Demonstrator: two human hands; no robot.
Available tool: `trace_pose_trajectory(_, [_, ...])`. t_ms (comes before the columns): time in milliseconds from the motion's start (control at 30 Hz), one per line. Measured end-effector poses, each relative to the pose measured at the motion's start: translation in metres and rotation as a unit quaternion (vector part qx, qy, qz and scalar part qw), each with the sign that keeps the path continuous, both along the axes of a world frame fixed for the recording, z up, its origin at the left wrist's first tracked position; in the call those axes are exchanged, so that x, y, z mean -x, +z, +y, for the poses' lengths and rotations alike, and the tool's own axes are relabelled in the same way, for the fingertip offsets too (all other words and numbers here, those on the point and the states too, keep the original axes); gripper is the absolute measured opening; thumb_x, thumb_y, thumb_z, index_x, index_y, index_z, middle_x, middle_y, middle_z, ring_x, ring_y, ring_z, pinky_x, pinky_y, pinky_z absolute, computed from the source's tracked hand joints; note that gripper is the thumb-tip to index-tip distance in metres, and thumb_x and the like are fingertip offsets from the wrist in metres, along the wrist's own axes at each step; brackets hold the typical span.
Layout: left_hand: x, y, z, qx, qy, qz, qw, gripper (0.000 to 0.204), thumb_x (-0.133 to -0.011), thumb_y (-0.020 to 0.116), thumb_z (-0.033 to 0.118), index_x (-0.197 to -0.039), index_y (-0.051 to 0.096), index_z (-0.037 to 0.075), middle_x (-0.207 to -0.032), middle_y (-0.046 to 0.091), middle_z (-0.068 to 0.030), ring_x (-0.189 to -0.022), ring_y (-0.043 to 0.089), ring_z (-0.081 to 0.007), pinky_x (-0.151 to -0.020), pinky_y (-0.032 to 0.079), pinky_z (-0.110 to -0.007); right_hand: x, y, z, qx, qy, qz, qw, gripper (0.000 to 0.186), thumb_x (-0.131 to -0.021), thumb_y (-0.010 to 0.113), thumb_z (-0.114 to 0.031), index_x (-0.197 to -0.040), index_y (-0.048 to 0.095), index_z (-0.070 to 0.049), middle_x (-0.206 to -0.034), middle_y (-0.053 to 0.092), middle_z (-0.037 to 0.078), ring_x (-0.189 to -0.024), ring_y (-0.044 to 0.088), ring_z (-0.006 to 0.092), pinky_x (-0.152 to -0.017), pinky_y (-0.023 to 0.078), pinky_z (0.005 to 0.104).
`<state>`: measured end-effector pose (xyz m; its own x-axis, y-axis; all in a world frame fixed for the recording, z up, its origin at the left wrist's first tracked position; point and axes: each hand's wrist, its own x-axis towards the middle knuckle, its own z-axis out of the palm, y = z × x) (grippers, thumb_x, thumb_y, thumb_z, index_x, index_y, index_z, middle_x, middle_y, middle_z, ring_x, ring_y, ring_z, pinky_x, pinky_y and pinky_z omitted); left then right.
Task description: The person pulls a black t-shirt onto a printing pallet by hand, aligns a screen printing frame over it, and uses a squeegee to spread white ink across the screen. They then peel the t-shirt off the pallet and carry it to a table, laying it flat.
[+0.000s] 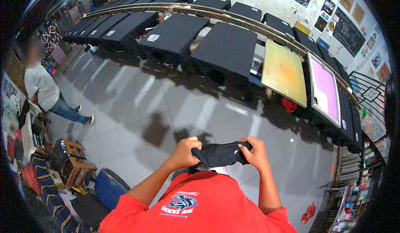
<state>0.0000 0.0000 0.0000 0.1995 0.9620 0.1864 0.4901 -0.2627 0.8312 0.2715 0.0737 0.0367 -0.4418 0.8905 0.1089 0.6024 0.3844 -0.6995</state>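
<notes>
A bunched piece of black cloth (pixel 218 154) is stretched sideways in front of my red shirt, with a small white speck on it. My left hand (pixel 187 153) grips its left end, fingers curled into the fabric. My right hand (pixel 253 152) holds the right end, with the thumb lying on the cloth. Both hands are over the grey tiled floor.
Long rows of black-covered boards (pixel 223 49) run beyond me, with a yellow panel (pixel 283 70) and pink framed screen (pixel 324 84). A person (pixel 46 85) stands at left. A wooden stool (pixel 79 158) and blue bag (pixel 109 187) are lower left; cluttered shelves (pixel 350 170) line the right.
</notes>
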Motion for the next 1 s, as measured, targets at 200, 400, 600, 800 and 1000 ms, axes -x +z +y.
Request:
trace_pose_trajectory(200, [-0.096, 0.018, 0.022, -0.078, 0.1, -0.074, 0.989, 0.021, -0.054, 0.064, 0.002, -0.064, 0.046, -0.001, -0.08, 0.053, -0.0136, -0.077, 0.057, -0.0307, -0.067, 0.045, -0.034, -0.125, -0.018, -0.032, -0.028, -0.049, -0.02, 0.998, 0.015, -0.073, 0.066, -0.009, -0.086, 0.063, -0.003, -0.081, 0.064, 0.016, -0.076, 0.061, 0.0346, -0.07, 0.048, 0.0377])
trace_pose_trajectory(400, [-0.114, 0.05, 0.088, -0.023, 0.042, -0.038, 0.998, 0.006, -0.065, 0.062, 0.004, -0.066, 0.059, -0.002, -0.059, 0.057, -0.006, -0.059, 0.054, -0.0114, -0.056, 0.044, -0.029, -0.19, -0.02, -0.001, -0.027, -0.127, -0.022, 0.991, 0.017, -0.076, 0.054, -0.004, -0.091, 0.061, 0.001, -0.084, 0.062, 0.018, -0.08, 0.061, 0.0304, -0.074, 0.047, 0.0349])
trace_pose_trajectory(600, [-0.1, 0.098, 0.144, -0.042, 0.026, 0.079, 0.996, 0.025, -0.073, 0.069, 0.019, -0.064, 0.057, -0.001, -0.056, 0.054, -0.0031, -0.055, 0.048, -0.0081, -0.053, 0.04, -0.03, -0.223, 0.027, 0.054, 0.055, -0.12, 0.144, 0.981, 0.016, -0.081, 0.053, -0.007, -0.092, 0.059, 0.004, -0.084, 0.061, 0.005, -0.081, 0.055, 0.0135, -0.074, 0.044, 0.0274])
trace_pose_trajectory(800, [-0.098, 0.12, 0.171, 0.011, -0.033, -0.083, 0.996, 0.026, -0.086, 0.057, 0.02, -0.075, 0.063, -0.002, -0.065, 0.061, -0.0007, -0.059, 0.054, -0.0071, -0.054, 0.042, -0.025, -0.212, 0.077, 0.057, -0.037, 0.024, 0.087, 0.995, 0.046, -0.068, 0.074, -0.027, -0.103, 0.058, -0.002, -0.092, 0.062, 0.006, -0.089, 0.056, 0.0151, -0.078, 0.044, 0.031])
trace_pose_trajectory(1000, [-0.097, 0.146, 0.17, 0.109, -0.037, -0.246, 0.962, 0.025, -0.089, 0.055, 0.021, -0.075, 0.063, 0.002, -0.066, 0.061, -0.0003, -0.055, 0.054, -0.007, -0.052, 0.042, -0.023, -0.147, 0.019, 0.046, -0.225, -0.159, -0.168, 0.946, 0.08, -0.057, 0.079, -0.02, -0.124, 0.037, -0.006, -0.105, 0.051, 0.016, -0.086, 0.057, 0.0361, -0.073, 0.047, 0.0415])
